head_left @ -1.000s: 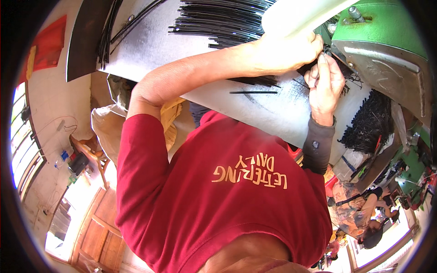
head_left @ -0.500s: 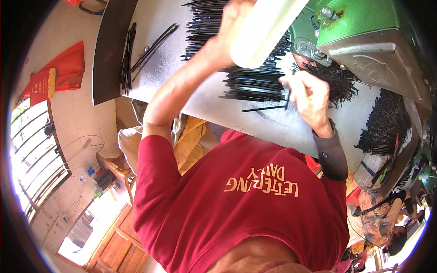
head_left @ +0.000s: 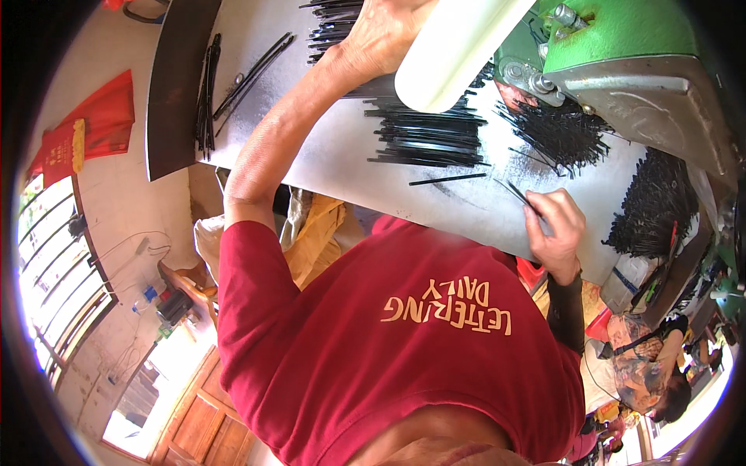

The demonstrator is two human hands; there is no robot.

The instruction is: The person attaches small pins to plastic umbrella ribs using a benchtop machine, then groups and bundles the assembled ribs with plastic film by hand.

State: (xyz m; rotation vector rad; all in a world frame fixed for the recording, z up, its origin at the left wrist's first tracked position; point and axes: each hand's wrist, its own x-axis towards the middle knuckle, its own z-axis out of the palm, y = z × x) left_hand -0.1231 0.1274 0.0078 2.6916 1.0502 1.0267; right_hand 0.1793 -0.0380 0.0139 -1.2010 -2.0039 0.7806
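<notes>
My right hand [head_left: 556, 227] is closed in a pinch on a thin dark strip [head_left: 519, 194] that points up and left over the metal table. A single black strip [head_left: 447, 179] lies just left of its tip. Beyond that, many black strips form a flat stack [head_left: 427, 136]. My left hand [head_left: 388, 35] reaches over the far part of the table, beside another pile of black strips [head_left: 330, 31]. Its fingers are hidden behind the white tube-shaped lamp [head_left: 458, 58] and by the top edge of the picture.
A green machine [head_left: 622, 35] stands at the far right of the metal table [head_left: 342, 155]. Loose heaps of black strips lie below it [head_left: 563, 136] and farther right [head_left: 653, 206]. Some longer strips [head_left: 252, 74] lie at the left. Another person [head_left: 645, 361] is at the lower right.
My right hand has drawn back toward me and to the right, away from the stack, with the thin strip in its pinch. My left hand has shifted slightly left.
</notes>
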